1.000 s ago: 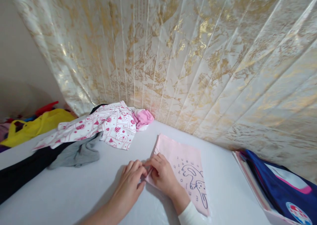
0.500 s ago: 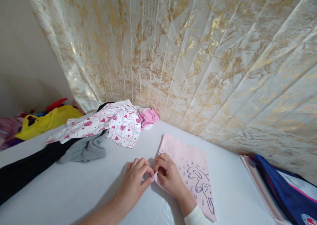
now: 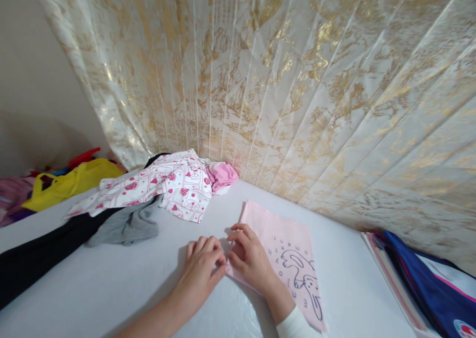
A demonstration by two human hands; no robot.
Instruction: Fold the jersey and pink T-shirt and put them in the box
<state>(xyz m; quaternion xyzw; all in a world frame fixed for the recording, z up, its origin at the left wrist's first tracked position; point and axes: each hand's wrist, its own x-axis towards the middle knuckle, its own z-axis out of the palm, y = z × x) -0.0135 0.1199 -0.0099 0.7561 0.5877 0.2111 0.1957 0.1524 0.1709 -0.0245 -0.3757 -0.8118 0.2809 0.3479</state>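
My left hand and right hand pinch the near left edge of the pink cloth, folded flat on the bench; it seems light, limp, best gripped by the edges.

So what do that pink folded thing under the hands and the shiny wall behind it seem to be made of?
The pink folded piece looks like soft matte cotton-type cloth: it lies flat with crisp edges and a printed rabbit drawing. The wall covering seems to be glossy panelling, maybe plastic, white with gold marbling: it shows straight seams and reflected glints. Both are guesses from looks alone.
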